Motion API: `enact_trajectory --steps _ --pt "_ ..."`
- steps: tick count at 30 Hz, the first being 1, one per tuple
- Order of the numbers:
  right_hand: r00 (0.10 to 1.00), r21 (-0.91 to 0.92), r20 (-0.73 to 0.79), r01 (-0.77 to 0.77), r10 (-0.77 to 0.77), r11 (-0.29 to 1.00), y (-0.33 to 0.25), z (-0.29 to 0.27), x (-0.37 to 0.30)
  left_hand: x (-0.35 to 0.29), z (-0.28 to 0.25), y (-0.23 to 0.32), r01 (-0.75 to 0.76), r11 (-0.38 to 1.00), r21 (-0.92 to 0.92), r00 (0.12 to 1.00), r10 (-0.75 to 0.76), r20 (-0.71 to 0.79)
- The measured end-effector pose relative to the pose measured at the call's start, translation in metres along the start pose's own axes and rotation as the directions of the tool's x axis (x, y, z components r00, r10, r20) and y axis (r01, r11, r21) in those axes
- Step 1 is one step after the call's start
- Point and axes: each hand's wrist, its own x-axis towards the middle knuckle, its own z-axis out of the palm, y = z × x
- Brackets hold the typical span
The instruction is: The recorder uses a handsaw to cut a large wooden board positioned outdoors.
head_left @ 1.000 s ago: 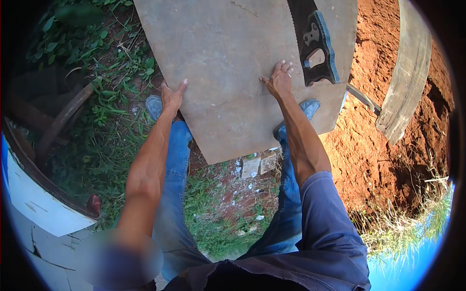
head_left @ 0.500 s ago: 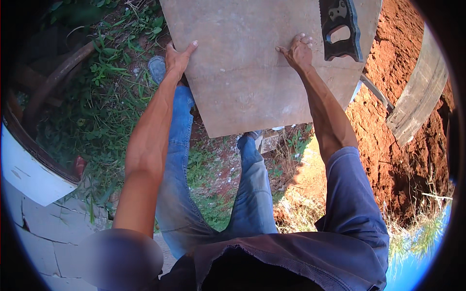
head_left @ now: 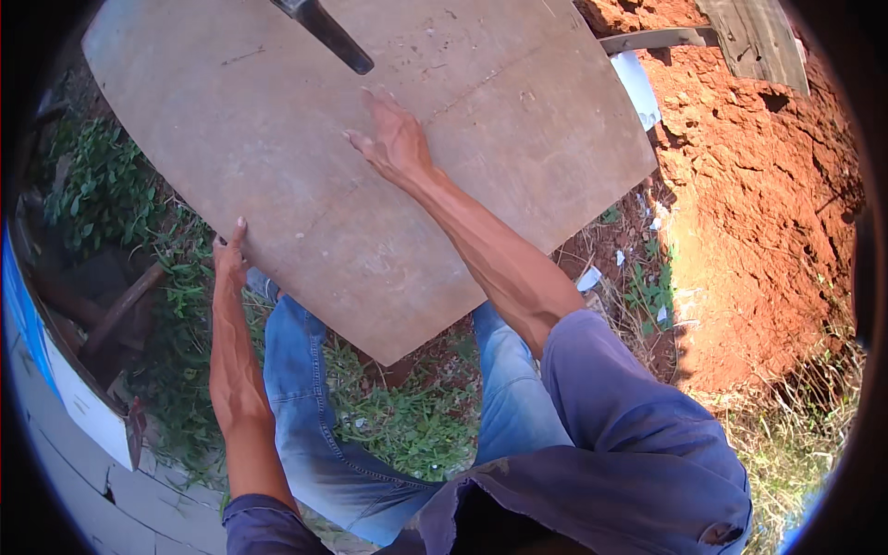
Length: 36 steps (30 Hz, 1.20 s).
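Observation:
A large brownish plywood board (head_left: 305, 176) lies in front of me, angled with one corner toward my legs. My left hand (head_left: 231, 252) grips its left edge, thumb on top and fingers hidden beneath. Over the middle of the board my right hand (head_left: 398, 139) reaches with fingers apart, holding nothing; whether the palm touches the surface I cannot tell. Just beyond those fingertips lies the dark handle of a handsaw (head_left: 331, 35), cut off by the top of the view.
Red earth (head_left: 740, 240) rises at the right, with a weathered plank (head_left: 754, 42) at the far right. Weeds (head_left: 398, 416) grow around my legs. At the left are a curved white panel (head_left: 88, 407), a wooden stick (head_left: 120, 310) and grey paving (head_left: 74, 472).
The board has turned in view and now reaches farther left and nearer. The saw has shifted left and up with it. My right hand has moved left across the board; my left hand is lower.

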Motion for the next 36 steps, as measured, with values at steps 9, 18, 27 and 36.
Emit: enact_trajectory --steps 9,18,27,36 --pt "0.215 0.911 0.407 -0.169 0.888 -0.377 0.18 -0.138 -0.252 -0.007 -0.016 0.015 -0.023 0.996 -0.081 1.0 0.023 0.001" --pt "0.668 0.795 0.426 0.046 0.61 -0.605 0.204 -0.036 -0.263 -0.004 -0.01 0.012 -0.015 0.996 -0.086 0.999 0.018 0.037" --pt "0.46 0.784 0.52 0.077 0.719 -0.616 0.195 -0.034 -0.258 -0.012 -0.011 0.022 0.002 0.999 -0.051 1.0 -0.001 0.018" --pt "0.451 0.831 0.498 -0.005 0.741 -0.556 0.186 -0.016 -0.282 0.004 -0.029 0.009 -0.04 0.998 -0.05 0.999 0.04 -0.007"
